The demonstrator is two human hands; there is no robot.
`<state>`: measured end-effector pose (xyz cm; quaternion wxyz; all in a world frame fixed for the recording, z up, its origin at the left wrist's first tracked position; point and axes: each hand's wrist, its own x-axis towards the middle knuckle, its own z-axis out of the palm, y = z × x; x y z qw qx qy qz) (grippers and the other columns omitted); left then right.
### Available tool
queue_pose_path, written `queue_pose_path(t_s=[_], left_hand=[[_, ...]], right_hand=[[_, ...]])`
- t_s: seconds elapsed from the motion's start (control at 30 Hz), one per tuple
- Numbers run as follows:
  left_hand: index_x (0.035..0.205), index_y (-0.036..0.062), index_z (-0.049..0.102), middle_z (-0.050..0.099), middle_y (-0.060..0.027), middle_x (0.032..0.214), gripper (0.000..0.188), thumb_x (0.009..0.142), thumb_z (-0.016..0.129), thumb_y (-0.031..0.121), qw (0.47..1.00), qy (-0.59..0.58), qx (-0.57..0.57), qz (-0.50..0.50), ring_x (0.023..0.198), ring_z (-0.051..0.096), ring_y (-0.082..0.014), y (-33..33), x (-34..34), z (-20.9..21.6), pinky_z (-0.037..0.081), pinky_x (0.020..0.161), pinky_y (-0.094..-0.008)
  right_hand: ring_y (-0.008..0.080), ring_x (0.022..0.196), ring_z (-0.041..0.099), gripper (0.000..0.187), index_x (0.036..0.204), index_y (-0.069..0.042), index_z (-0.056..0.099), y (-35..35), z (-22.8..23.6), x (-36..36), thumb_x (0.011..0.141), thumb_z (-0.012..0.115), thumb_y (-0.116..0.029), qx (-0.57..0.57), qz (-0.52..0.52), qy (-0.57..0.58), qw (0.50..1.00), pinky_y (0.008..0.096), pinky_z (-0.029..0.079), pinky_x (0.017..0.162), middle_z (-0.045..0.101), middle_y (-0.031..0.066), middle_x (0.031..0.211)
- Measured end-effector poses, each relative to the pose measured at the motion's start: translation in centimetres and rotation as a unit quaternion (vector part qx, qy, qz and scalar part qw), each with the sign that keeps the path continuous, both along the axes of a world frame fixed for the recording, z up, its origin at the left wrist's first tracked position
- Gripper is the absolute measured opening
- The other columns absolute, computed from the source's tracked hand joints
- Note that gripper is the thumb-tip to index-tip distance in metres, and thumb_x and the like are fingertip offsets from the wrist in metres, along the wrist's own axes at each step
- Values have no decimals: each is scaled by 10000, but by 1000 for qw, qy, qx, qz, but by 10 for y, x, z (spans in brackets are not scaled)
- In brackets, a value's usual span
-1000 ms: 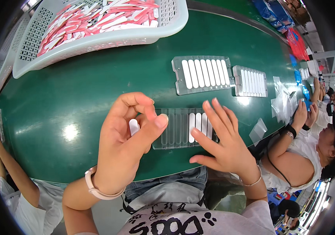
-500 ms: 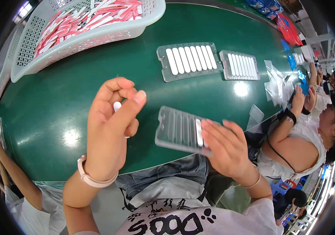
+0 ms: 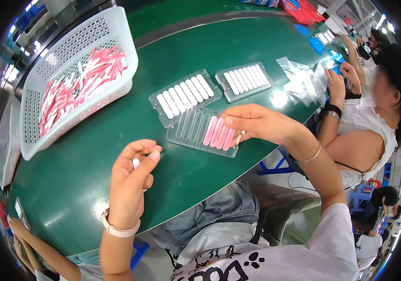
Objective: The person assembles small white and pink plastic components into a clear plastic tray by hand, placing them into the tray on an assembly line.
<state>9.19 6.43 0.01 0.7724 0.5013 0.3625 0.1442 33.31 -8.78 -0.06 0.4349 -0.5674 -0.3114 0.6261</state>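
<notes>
My right hand grips the right end of a clear plastic tray, thumb on top. Pink nail files with rounded ends lie side by side in its right part; the slots to the left show no files. The tray is tilted and overlaps the near edge of a clear tray with white nail files behind it. My left hand is curled, palm inward, left of the held tray. A white nail file shows between its fingers; how many it holds is hidden.
A white perforated basket of pink and white files stands at left on the green table. Another filled tray and clear plastic bags lie farther right. A co-worker sits at right; another person's arm shows lower left.
My right hand has gone from lying flat over the tray to gripping its end. The tray is nearer the filled ones and shows pink files instead of white. The view has turned.
</notes>
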Motion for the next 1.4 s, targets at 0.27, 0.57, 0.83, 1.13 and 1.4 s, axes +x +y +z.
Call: queue_pose_path(t_s=[0.27, 0.57, 0.83, 1.13, 1.4], left_hand=[[1095, 5, 516, 551, -58, 976, 248, 849, 531, 38, 996, -64, -69, 5, 672, 399, -48, 3, 4, -9, 320, 526, -199], [1239, -44, 455, 547, -174, 1166, 365, 875, 425, -23, 958, -129, -254, -21, 941, 545, -180, 20, -9, -10, 468, 717, -294], [1409, -42, 220, 289, -232, 1444, 490, 966, 398, 69, 942, -236, -239, 21, 1317, 362, -318, 29, -4, -1, 401, 1045, -414], [1455, 49, 146, 240, -216, 1474, 539, 974, 387, 95, 919, -243, -311, -12, 1367, 268, -323, 8, 2, -2, 304, 1101, -436], [1425, -2, 227, 404, -267, 1360, 509, 966, 410, 120, 928, -177, -319, -75, 1237, 460, -352, 3, 0, 4, 423, 1005, -433]], right_hand=[[132, 951, 612, 345, 1159, -13, 570, 5, -9, 11, 973, 477, -288, -16, -16, 67, 998, 273, 481, 901, 632, 79, 1073], [240, 916, 640, 295, 1141, 10, 563, 6, 16, -8, 956, 492, -209, 42, -20, -181, 982, 316, 511, 852, 637, 130, 1058], [267, 1104, 579, 365, 1134, 41, 581, -22, 5, -48, 808, 634, -115, 284, 116, -722, 620, 382, 481, 937, 602, 149, 1164], [182, 907, 579, 331, 1060, -74, 631, 1, -15, -83, 739, 665, -147, 362, 37, -713, 600, 306, 479, 708, 594, 103, 1177], [198, 748, 617, 158, 942, -23, 670, 34, -1, -101, 793, 637, -66, 369, -129, -386, 836, 287, 491, 619, 656, 95, 900]])
